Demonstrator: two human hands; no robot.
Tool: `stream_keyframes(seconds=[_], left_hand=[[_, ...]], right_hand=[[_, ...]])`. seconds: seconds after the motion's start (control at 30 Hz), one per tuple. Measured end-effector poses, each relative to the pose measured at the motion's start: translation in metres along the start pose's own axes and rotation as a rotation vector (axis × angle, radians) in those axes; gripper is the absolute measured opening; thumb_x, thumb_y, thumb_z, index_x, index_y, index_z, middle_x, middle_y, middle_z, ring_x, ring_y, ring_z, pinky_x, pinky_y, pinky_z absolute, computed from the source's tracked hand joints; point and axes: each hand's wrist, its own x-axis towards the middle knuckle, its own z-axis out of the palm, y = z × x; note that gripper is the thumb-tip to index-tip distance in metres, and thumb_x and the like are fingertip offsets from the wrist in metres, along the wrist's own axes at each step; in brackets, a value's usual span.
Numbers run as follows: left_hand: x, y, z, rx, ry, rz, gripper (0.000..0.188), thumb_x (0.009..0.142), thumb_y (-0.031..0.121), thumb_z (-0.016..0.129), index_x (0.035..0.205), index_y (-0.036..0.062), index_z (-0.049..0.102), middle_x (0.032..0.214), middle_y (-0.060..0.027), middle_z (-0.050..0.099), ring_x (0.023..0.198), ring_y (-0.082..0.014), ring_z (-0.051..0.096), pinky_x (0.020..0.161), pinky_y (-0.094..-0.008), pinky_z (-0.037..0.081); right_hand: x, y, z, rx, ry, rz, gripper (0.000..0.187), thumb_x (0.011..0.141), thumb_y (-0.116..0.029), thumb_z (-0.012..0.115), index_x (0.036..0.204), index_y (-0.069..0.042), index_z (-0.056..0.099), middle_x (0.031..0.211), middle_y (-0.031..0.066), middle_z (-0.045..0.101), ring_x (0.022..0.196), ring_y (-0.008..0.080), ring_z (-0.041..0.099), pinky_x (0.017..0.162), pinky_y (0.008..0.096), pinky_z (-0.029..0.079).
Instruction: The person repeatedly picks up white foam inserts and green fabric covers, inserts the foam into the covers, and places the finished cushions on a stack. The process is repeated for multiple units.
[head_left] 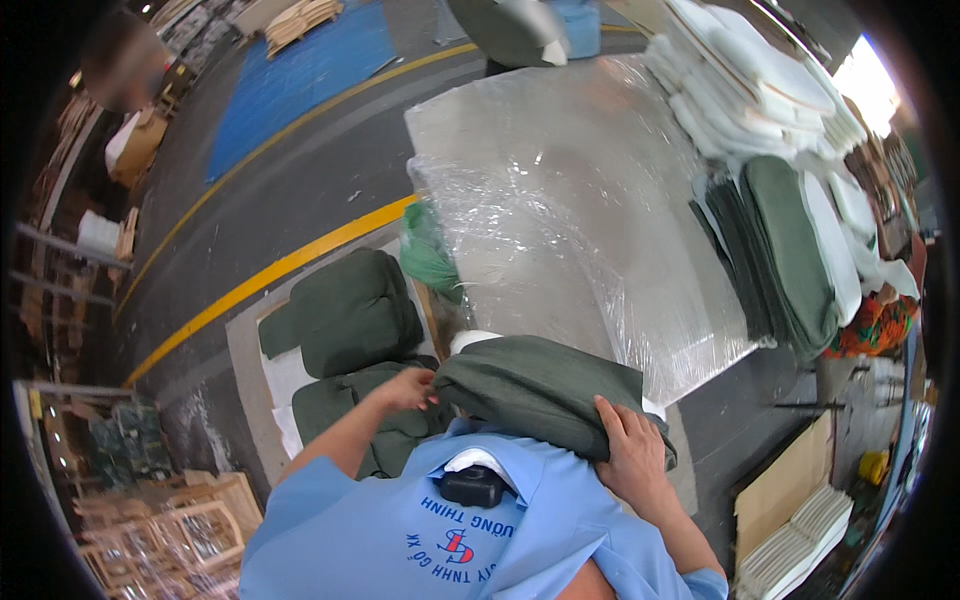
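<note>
In front of my chest lies a dark green cushion cover [540, 385], with white filling [474, 340] showing past its far left edge and a little white at its right end. My left hand [410, 388] is at the left end of the cover, its fingers curled closed on the fabric edge. My right hand [632, 445] rests on the right end, fingers stretched over the cloth. To the left, one plump dark green cushion [362, 312] sits beyond another green cushion [370, 410], which my left forearm partly hides.
A plastic-wrapped pale surface [560, 220] spreads ahead, with a green plastic bag [428, 250] at its left edge. Folded green covers [785, 250] and stacked white foam pads [750, 80] stand at the right. A cardboard box [790, 500] holds white pieces. Another person [510, 30] is at the far side.
</note>
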Motion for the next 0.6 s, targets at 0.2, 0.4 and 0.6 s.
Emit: stream_keyframes(seconds=[0.2, 0.4, 0.6], left_hand=[[0.018, 0.003, 0.07, -0.13, -0.134, 0.229, 0.048, 0.105, 0.028, 0.069, 0.146, 0.0045, 0.06, 0.118, -0.0058, 0.072, 0.097, -0.0152, 0.067, 0.081, -0.0305, 0.056], [0.046, 0.097, 0.108, -0.261, -0.172, 0.376, 0.085, 0.103, 0.05, 0.069, 0.164, 0.0013, 0.035, 0.133, -0.011, 0.064, 0.107, -0.018, 0.061, 0.093, -0.0363, 0.053], [0.078, 0.202, 0.136, -0.485, 0.024, 0.414, 0.108, 0.101, 0.063, 0.067, 0.171, -0.0002, 0.014, 0.166, -0.0163, 0.042, 0.148, -0.026, 0.044, 0.119, -0.0428, 0.04]], right_hand=[[0.026, 0.025, -0.017, 0.263, 0.073, 0.145, 0.062, 0.071, -0.01, 0.086, 0.131, -0.007, 0.07, 0.101, 0.0177, 0.076, 0.095, 0.0367, 0.075, 0.084, 0.0409, 0.059], [0.015, 0.051, -0.023, 0.861, 0.275, 0.423, 0.054, 0.076, -0.004, 0.083, 0.127, 0.007, 0.07, 0.106, 0.0097, 0.077, 0.097, 0.0172, 0.07, 0.091, 0.0333, 0.055], [0.01, 0.047, 0.012, 1.331, 0.604, 0.432, 0.054, 0.078, 0.003, 0.082, 0.13, 0.006, 0.067, 0.118, 0.013, 0.075, 0.107, 0.024, 0.071, 0.098, 0.038, 0.055]])
